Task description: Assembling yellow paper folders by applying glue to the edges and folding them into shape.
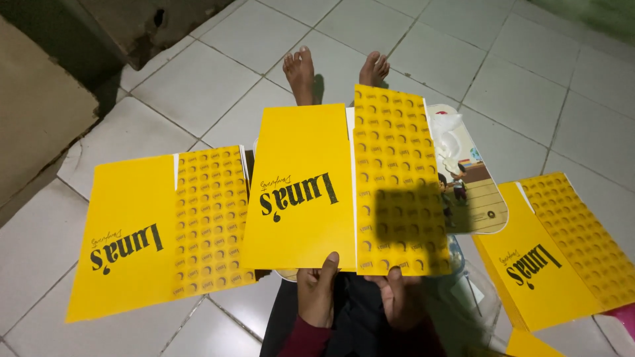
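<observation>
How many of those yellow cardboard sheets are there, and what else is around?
Yellow cardboard sheets: 3, held sheet, left sheet, right stack
Illustrated board: 1
Hands: 2, left hand, right hand
Total: 6

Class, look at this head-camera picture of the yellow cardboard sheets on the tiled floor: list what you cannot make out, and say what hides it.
- Legs and lap: hidden by the held yellow sheet.
- Left hand and right hand: fingers behind the sheet's lower edge; arms cut off by the bottom edge.
- Illustrated board: left part hidden by the held sheet.
- Right stack of yellow sheets: its depth is unclear; the corner is cut off by the right edge.
- Clear plastic: in shadow, shape unclear.
</observation>
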